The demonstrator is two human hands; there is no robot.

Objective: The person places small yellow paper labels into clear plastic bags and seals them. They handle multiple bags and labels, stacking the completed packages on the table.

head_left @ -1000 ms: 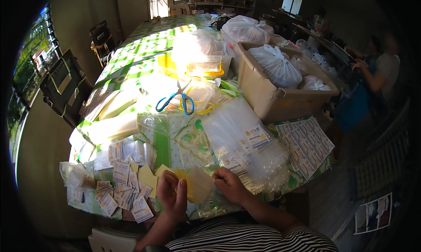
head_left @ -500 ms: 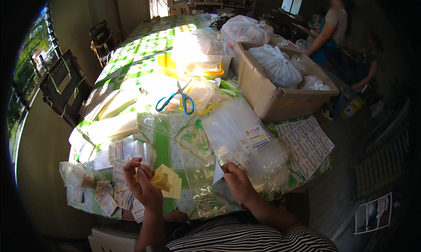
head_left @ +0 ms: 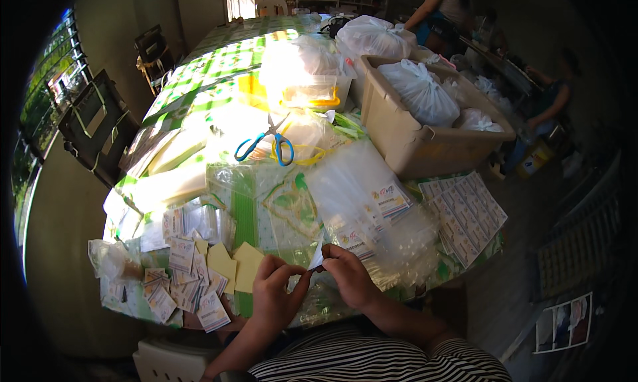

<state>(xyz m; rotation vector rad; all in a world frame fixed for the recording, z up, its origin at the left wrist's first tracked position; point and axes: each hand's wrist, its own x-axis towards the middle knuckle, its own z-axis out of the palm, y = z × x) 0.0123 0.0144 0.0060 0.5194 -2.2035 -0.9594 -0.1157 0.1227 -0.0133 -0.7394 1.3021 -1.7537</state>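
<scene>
In front of my body both hands meet at a small white piece of paper, seen almost edge-on, probably a label. My right hand is closed on its right side, thumb and fingers pinching it. At its lower left corner, my left hand has thumb and forefinger closed together. Left of my left hand lie two pale yellow paper pieces, beside loose printed cards. Under and beyond my hands are clear plastic bags, some with printed labels in them.
Blue-handled scissors lie farther back. A tan bin full of tied plastic bags stands at the right, near printed label sheets. A lidded clear container sits in sunlight. Two other people are at the far right.
My left hand has let go of a yellow paper piece among the cards and moved right to the white paper. My right hand has shifted slightly left. A person behind has moved.
</scene>
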